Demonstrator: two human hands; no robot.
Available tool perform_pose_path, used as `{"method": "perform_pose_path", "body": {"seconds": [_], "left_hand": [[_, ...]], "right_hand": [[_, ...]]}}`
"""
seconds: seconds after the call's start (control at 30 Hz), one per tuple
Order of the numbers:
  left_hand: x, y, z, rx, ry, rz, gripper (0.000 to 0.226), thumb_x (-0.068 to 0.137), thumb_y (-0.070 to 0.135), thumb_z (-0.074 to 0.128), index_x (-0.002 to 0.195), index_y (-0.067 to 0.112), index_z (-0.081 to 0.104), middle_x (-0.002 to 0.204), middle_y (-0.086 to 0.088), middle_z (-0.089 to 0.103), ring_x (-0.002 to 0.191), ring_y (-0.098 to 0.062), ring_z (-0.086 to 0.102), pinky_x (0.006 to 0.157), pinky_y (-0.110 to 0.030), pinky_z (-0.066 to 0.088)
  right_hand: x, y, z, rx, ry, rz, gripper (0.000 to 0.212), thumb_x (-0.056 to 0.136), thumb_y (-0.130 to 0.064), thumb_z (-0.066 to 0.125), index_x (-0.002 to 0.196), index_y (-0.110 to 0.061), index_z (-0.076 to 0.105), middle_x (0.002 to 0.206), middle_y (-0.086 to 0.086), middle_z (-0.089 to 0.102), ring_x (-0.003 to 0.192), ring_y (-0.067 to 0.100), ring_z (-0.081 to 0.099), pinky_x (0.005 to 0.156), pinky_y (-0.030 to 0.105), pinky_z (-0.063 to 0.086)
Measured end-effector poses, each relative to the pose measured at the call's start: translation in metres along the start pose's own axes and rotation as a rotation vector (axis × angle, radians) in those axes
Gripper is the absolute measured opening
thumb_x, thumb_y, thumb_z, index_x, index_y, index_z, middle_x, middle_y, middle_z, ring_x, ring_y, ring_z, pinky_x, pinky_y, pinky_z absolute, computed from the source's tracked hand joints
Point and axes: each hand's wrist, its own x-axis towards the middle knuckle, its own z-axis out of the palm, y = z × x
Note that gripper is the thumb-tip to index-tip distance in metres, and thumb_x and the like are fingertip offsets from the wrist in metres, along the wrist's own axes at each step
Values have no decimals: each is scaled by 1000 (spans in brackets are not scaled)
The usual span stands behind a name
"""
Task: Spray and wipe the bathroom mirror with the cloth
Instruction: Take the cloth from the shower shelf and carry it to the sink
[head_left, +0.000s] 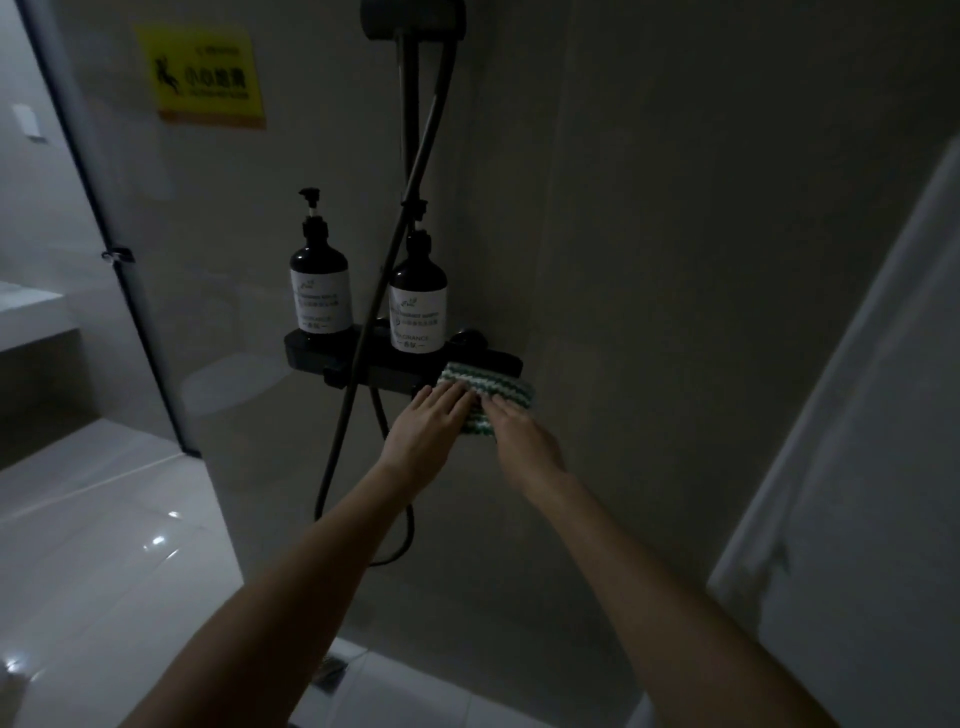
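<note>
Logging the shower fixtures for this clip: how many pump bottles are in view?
2. One pump bottle stands on the left end of the black shelf; the other bottle stands nearer the middle, behind the shower hose. No others show.

Bare forearms (291, 577), no sleeves, bare hands (431, 426).

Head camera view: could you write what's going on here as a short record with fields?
place: dim shower corner, glass partition at left
cloth: green-and-white striped cloth draped over the right end of the black shower shelf
left hand: fingers straight, touching the cloth
right hand: fingers on the cloth; grip unclear
on shelf: two dark pump bottles
wall: yellow warning sign
mirror: not in view
</note>
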Motion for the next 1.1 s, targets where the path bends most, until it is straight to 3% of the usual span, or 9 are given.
{"method": "perform_pose_path", "body": {"seconds": [0.1,0.2,0.27,0.37,0.47,0.57,0.77,0.97,1.1], "left_hand": [[-21,-13,-9,108,-41,-9,52,91,0,41,143,6,33,150,-13,33,139,-28,30,114,-39,22],[-48,-30,-19,162,-25,-5,44,73,-1,58,116,4,62,116,-16,66,107,-32,64,91,-42,50],[-70,-42,-30,214,-48,-23,41,63,5,72,104,6,68,99,-12,72,88,-28,70,78,-39,56],[-104,-62,-52,303,-94,-108,56,48,17,87,100,8,70,94,-8,73,79,-24,71,73,-36,57],[-133,-86,-71,345,-120,-239,57,47,18,87,100,9,69,94,-9,73,80,-25,71,74,-39,57],[-162,-112,-83,331,-123,-342,45,60,8,80,102,6,67,96,-13,72,82,-28,70,77,-40,55],[-209,-185,-97,325,-233,-564,51,86,16,59,134,12,43,132,-11,54,120,-28,52,103,-37,35],[-246,-290,-99,395,-287,-658,54,91,15,51,141,16,33,140,-8,48,127,-26,44,108,-36,29],[-258,-365,-107,392,-250,-699,53,91,12,52,141,17,34,138,-8,50,125,-25,46,103,-34,35]], "right_hand": [[0,-17,5,8,-43,-34,53,99,1,29,149,-14,24,155,5,26,139,21,30,108,33,31],[1,-43,17,24,-87,-100,43,100,-5,33,142,-14,37,146,6,40,130,25,42,97,36,40],[3,-63,26,23,-106,-142,39,99,-7,36,137,-15,42,140,7,45,124,26,46,93,37,42],[9,-100,40,48,-114,-236,33,96,-7,41,127,-16,48,131,8,52,116,29,53,87,37,45],[16,-139,53,95,-119,-352,33,94,-9,44,126,-17,49,129,8,53,113,28,54,84,34,44],[29,-180,67,103,-123,-459,40,95,-14,47,134,-18,46,135,7,51,118,26,52,90,32,42],[66,-267,111,116,-173,-604,34,93,-15,49,127,-19,50,126,6,57,111,26,56,89,37,48],[122,-360,155,76,-211,-722,26,91,-19,54,116,-16,53,120,9,59,107,28,57,84,33,45],[170,-426,178,90,-213,-752,27,88,-17,59,115,-17,54,116,9,62,102,27,59,81,33,47]]}}
